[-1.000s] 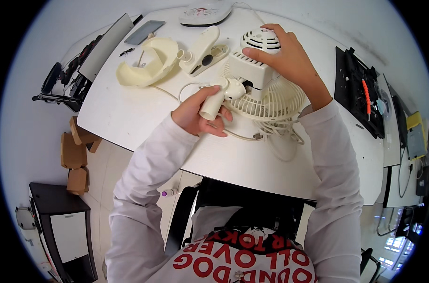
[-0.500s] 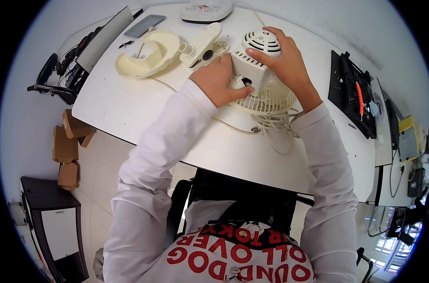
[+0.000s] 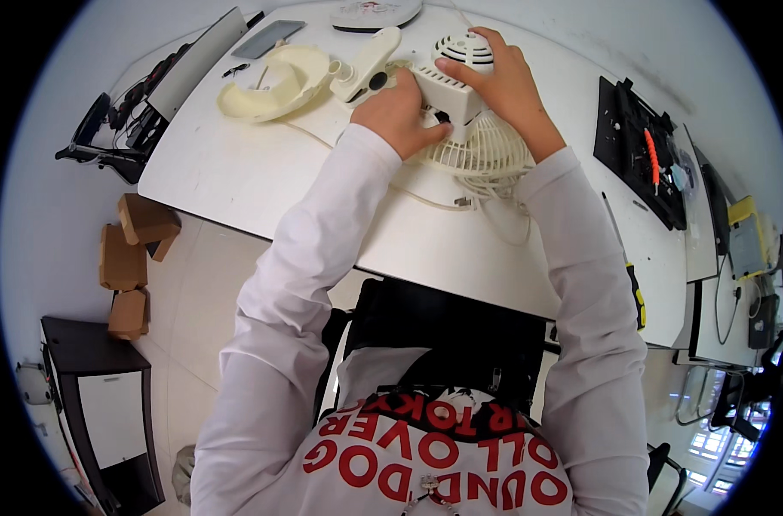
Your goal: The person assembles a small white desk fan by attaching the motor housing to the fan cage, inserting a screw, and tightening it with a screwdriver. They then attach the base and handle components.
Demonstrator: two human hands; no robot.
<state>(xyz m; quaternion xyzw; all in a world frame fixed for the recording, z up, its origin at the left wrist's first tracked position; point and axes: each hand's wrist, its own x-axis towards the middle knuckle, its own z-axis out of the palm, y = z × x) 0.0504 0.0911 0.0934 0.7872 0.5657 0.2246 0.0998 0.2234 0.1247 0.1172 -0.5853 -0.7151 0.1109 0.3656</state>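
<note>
A small cream-white electric fan lies face down on the table, its wire cage (image 3: 492, 148) underneath and its motor housing (image 3: 451, 96) uppermost. My right hand (image 3: 513, 93) wraps round the slotted round back of the housing, thumb on its top. On the other side my left hand (image 3: 395, 117) grips the housing's lower part, thumb near a dark opening by the cage. Close beside my left fingers rests the fan's clip base (image 3: 361, 79), a cream clamp with a round dark knob. Further left is a curved cream plastic shell (image 3: 236, 105). A cream power cord (image 3: 460, 204) lies coiled at the cage's near side.
A grey flat tray (image 3: 269, 39) and a white rounded case (image 3: 376, 15) are at the table's far side. To the right sit a black tool case (image 3: 615, 129) with an orange coiled piece (image 3: 652, 156), and a yellow-black screwdriver (image 3: 636, 297). Cardboard boxes (image 3: 123, 258) stand on the floor at left.
The view has shifted, so the table sits higher in the picture and the screwdriver shows beside my right sleeve. Both hands keep their hold on the fan, with little change in grip.
</note>
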